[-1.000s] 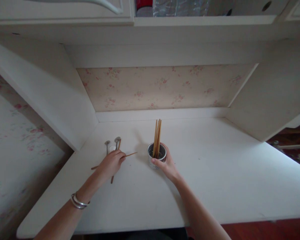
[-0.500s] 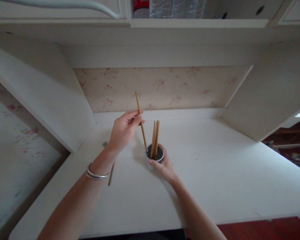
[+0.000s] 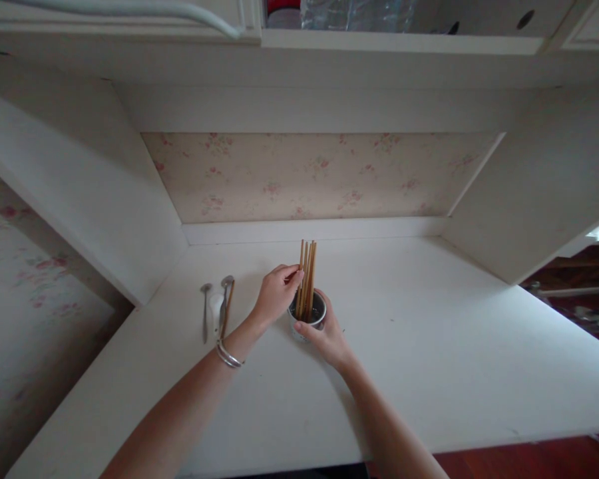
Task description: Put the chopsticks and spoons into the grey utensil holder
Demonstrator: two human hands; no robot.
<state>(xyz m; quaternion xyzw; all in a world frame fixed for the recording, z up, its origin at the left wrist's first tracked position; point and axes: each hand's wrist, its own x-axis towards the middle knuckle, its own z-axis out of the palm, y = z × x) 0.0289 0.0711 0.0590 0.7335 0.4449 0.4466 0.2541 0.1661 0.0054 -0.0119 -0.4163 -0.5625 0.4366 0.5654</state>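
Down from its raised spot half a second earlier came the left hand (image 3: 276, 294), and the single stick it had held slanting into the cup now stood among the other chopsticks (image 3: 307, 279) just left of the frame's centre. Its fingers were curled, with thumb and forefinger tips pinched on the left edge of the bundle near its upper half. The bangles (image 3: 228, 356) on that wrist had slid lower in the frame with the arm.

The right hand (image 3: 325, 338) had not shifted: it wrapped the near side of the small metal cup (image 3: 310, 314), thumb on the left wall and fingers round the right. The cup stood upright on the white desk (image 3: 429, 346), the sticks rising nearly vertical from it.

Left of centre, well apart from the cup, lay two metal spoons (image 3: 205, 313) side by side, with one loose chopstick (image 3: 227, 307) lying just beside the right-hand spoon.
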